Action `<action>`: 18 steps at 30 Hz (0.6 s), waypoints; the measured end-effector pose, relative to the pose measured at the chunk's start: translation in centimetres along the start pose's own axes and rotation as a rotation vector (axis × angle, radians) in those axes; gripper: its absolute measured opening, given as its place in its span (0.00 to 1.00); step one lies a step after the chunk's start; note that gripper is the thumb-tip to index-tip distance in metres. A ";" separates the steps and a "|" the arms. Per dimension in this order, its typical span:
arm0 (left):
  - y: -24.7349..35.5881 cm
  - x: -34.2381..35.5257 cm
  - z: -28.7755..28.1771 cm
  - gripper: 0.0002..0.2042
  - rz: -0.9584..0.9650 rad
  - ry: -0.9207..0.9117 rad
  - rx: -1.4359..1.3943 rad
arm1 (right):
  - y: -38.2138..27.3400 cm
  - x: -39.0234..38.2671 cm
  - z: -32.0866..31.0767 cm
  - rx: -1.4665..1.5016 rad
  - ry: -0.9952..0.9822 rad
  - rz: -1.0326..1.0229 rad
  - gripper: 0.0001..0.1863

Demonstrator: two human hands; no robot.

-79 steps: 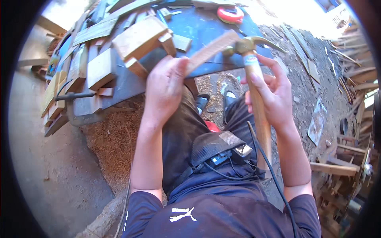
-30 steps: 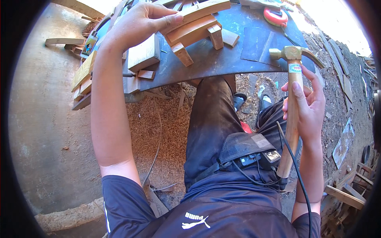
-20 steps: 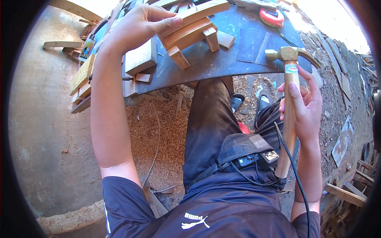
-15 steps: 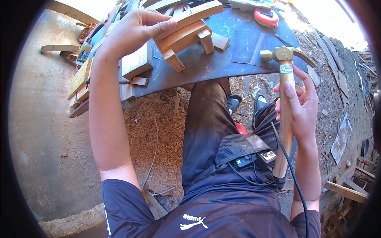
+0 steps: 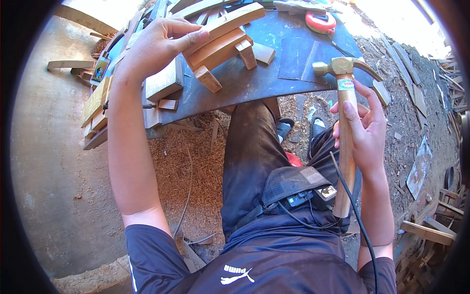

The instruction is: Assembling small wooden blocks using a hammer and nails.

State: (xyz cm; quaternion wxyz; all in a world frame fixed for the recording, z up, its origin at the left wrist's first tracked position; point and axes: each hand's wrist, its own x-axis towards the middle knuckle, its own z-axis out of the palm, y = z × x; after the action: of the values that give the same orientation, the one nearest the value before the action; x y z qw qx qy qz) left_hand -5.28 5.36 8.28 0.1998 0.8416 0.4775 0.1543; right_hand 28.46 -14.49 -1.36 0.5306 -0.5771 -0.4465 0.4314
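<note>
My left hand pinches a curved wooden slat between thumb and fingers at its left end. The slat lies along the top of a small wooden frame, whose two short legs point toward me over the bench. My right hand is wrapped round the wooden handle of a claw hammer. The hammer stands upright with its metal head on top, to the right of the frame and apart from it. My left palm is turned away, so some of its fingers are hidden.
A dark sheet and a red tape measure lie on the bench. Wooden blocks crowd its left side. Wood shavings cover the ground below. A dark cable hangs before my right forearm. Scrap wood lies at right.
The whole scene sits slightly farther left in the picture. Both hands keep their grips, and the hammer stays raised at about the same distance from the wooden frame.
</note>
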 end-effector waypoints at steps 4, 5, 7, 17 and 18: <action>0.6 -0.3 -0.1 0.26 -0.020 -0.005 0.019 | -0.1 -0.1 0.0 0.014 -0.002 -0.002 0.27; 0.6 -0.3 -0.1 0.26 -0.025 0.002 0.030 | 0.0 -0.1 0.0 0.016 -0.007 -0.003 0.26; 0.7 -0.3 -0.1 0.26 -0.035 -0.001 0.025 | -0.1 -0.1 0.0 0.022 -0.003 0.004 0.26; 0.9 -0.1 -0.2 0.25 -0.086 -0.021 0.079 | 0.0 -0.2 0.0 0.031 -0.005 0.010 0.25; 0.8 -0.1 -0.2 0.25 -0.087 -0.020 0.080 | 0.0 -0.2 0.1 0.033 -0.006 0.009 0.25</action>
State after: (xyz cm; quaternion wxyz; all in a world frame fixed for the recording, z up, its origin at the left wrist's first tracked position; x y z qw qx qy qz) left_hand -4.78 4.95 8.86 0.1771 0.8289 0.5174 0.1177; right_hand 28.35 -14.68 -1.34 0.5366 -0.5691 -0.4383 0.4428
